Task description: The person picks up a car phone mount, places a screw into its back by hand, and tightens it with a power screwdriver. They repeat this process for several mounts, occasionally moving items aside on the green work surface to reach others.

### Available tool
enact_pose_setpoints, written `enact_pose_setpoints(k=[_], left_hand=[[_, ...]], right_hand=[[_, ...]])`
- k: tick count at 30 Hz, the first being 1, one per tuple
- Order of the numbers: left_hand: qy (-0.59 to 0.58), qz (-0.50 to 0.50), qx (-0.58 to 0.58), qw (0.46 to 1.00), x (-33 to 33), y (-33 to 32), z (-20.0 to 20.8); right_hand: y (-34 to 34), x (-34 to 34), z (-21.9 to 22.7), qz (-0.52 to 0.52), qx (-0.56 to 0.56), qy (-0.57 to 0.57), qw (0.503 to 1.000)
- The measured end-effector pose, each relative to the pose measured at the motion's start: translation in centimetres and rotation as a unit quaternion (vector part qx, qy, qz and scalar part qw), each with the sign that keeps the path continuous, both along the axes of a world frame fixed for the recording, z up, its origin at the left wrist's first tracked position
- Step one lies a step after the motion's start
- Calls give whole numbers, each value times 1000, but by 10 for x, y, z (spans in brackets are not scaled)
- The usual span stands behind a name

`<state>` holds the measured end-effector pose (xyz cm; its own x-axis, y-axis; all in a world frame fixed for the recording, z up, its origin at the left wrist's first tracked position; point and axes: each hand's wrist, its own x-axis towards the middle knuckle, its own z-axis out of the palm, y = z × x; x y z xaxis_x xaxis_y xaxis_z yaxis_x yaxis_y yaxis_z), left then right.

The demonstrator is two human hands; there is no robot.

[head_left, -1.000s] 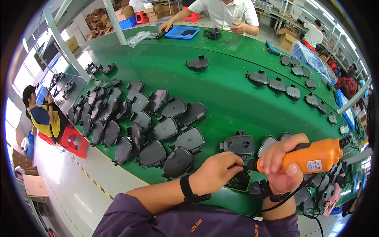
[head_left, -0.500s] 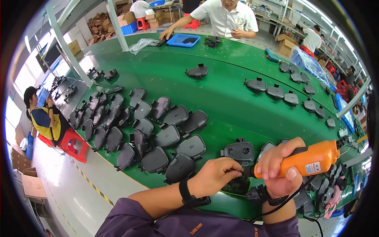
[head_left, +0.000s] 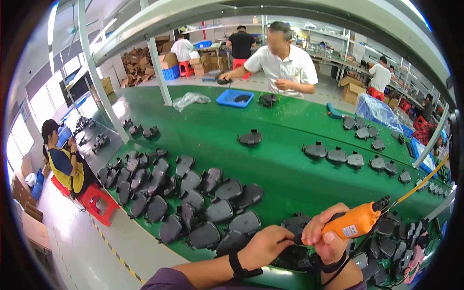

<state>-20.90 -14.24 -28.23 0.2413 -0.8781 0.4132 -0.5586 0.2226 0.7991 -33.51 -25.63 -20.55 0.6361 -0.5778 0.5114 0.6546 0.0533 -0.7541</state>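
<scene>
My right hand is wrapped round an orange electric screwdriver, which slants down to the left with its dark nose at my left hand. My left hand has thumb and fingers pinched together at that nose; whatever small thing they hold is hidden. Just behind the fingers a black phone holder lies on the green bench, partly covered by my hands. Below them is a dark part or tray I cannot make out. Many similar phone holders lie in a loose group to the left of my hands.
More holders stand in a row beyond and crowd the right side. A cable hangs by my right wrist. Across the bench, a person in a white shirt works by a blue tray. A metal beam spans overhead.
The view has tilted up, so the scene sits lower and an overhead beam shows. Both my hands stay together at the screwdriver's nose. The person opposite has lifted a dark item off the bench.
</scene>
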Motion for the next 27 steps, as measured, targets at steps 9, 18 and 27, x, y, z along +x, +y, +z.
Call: enact_pose_setpoints(k=[9,18,27], left_hand=[[-5,-17,-11,1000,6,-8,-2],[-1,117,103,988,19,-28,-21],[16,84,236,968,12,-29,-12]], right_hand=[[-6,6,-6,-16,-17,5,1000],[-43,40,-15,-63,-55,77,993],[-39,55,-36,-53,-21,130,990]])
